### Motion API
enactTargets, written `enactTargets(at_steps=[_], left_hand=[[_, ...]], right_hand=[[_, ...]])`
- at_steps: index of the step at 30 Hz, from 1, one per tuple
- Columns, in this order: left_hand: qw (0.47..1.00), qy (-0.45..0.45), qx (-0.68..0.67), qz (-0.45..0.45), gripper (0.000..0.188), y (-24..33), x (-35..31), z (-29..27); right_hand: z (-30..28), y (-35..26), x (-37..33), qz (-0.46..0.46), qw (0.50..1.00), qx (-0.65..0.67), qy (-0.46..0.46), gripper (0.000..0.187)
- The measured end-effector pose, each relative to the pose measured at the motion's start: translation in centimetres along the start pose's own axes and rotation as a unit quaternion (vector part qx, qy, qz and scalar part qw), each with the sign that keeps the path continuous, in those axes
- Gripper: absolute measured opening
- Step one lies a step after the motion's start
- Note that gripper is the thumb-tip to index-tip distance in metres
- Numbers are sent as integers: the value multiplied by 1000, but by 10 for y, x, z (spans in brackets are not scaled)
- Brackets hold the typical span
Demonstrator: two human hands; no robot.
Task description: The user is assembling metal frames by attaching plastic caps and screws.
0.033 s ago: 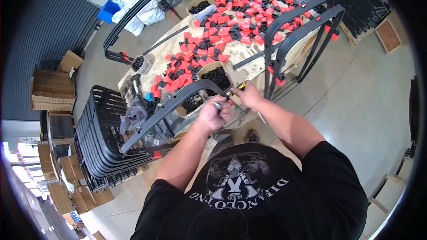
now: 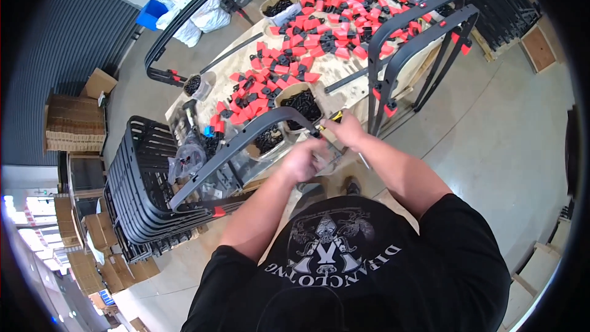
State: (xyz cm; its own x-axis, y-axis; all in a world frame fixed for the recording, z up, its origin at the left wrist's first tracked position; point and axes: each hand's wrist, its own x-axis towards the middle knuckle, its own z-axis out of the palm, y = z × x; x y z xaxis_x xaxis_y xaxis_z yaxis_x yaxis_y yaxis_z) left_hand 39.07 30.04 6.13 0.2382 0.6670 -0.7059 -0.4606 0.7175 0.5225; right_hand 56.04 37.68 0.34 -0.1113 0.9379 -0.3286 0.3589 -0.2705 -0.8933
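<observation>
A black curved tubular frame (image 2: 246, 137) arches in front of me at the table's near edge, its right end close to both my hands. My right hand (image 2: 348, 129) is closed round a tool with a yellow-and-black handle (image 2: 335, 117) beside that end; its exact kind is hard to make out. Just below the frame's end is my left hand (image 2: 303, 160), its fingers smeared by motion, so what they hold does not show. A bin of small black parts (image 2: 301, 107) stands just beyond the frame, and another bin (image 2: 268, 141) sits behind its curve.
Many red-and-black plastic pieces (image 2: 289, 67) cover the wooden table (image 2: 243, 55). More curved black frames (image 2: 393, 55) lean over its right side, and a stack of frames (image 2: 138, 190) stands at the left. Flat cardboard (image 2: 74, 126) is piled further left. White sacks (image 2: 206, 15) lie beyond the table.
My left hand has moved down and nearer to me, away from the frame's end, and is now blurred. The right hand stays on the yellow-and-black tool.
</observation>
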Motion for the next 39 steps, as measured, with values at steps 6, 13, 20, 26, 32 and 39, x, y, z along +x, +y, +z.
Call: enactTargets(at_steps=[6,13,20,26,32,39], left_hand=[[824,140,542,87,19,-30,23,-1],[785,101,591,153,14,-52,23,-32],[992,-49,-112,-35,20,13,-9,6],[692,94,714,49,28,-30,27,-5],[943,22,333,-17,30,-28,16,-16],[995,-48,-54,-67,17,3,6,-19]], right_hand=[[-3,-3,-2,20,999,-20,-30,76],[5,-10,-7,12,996,-80,-34,79],[-5,-18,-9,14,997,-81,-17,74],[-4,-21,-12,28,996,-78,-13,73],[-5,-23,-13,4,994,-112,-3,73],[-8,-21,-12,14,995,-100,-8,73]])
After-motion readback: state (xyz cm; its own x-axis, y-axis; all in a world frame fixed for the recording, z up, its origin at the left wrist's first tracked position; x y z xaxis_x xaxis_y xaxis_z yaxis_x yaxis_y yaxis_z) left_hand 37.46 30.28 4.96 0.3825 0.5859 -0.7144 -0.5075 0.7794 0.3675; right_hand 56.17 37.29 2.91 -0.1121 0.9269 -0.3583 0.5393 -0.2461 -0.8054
